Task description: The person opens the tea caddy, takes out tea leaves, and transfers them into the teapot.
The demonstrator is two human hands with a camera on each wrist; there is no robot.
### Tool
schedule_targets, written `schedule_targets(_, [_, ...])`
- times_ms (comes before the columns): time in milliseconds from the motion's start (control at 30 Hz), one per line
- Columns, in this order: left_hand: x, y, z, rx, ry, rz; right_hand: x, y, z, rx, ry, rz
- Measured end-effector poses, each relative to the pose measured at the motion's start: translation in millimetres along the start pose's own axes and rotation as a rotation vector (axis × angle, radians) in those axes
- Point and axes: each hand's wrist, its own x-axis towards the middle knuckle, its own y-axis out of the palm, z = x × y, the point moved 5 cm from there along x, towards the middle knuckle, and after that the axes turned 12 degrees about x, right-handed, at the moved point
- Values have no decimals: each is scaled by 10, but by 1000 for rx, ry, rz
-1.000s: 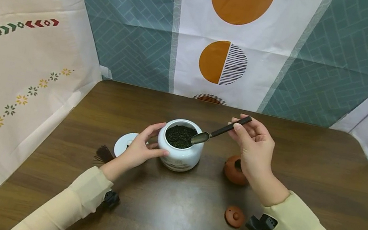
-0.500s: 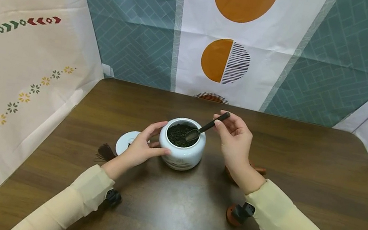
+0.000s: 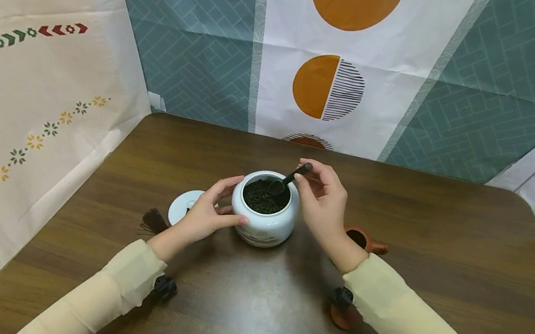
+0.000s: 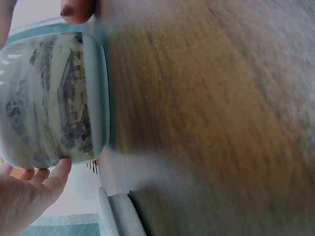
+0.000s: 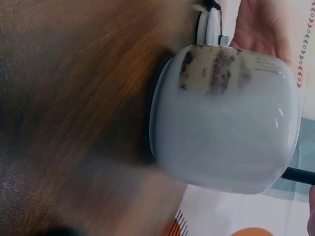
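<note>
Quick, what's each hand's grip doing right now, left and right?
Left grip: closed around the side of the white jar.
Right grip: closed, pinching the black-handled scoop, its bowl in the jar's mouth.

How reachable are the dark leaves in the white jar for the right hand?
Probably yes, by scoop: the right hand pinches its handle, and its bowl sits inside the open mouth of the white jar, near the dark leaves. The left hand holds the jar's side, leaving the mouth free.
</note>
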Motion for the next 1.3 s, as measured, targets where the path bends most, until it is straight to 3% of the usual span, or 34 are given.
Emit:
schedule_targets(167, [5, -2, -3, 4, 4, -2, -4, 77, -22, -64, -90, 62])
schedule_targets(300, [10, 4, -10, 9, 7, 0, -19, 108, -71, -124, -88, 74])
schedule_targets(533, [23, 10, -24, 14, 3, 4, -46, 61, -160, -154, 36, 23])
schedule_targets(900, [6, 5, -21, 6, -14, 1, -69, 0, -289, -99, 239, -78])
schedule_targets(1067, [7, 6, -22, 9, -8, 6, -72, -15, -315, -17, 322, -128])
schedule_targets(1300, [-6, 9, -16, 8, -8, -1, -95, -17, -390, 173, 536, -243])
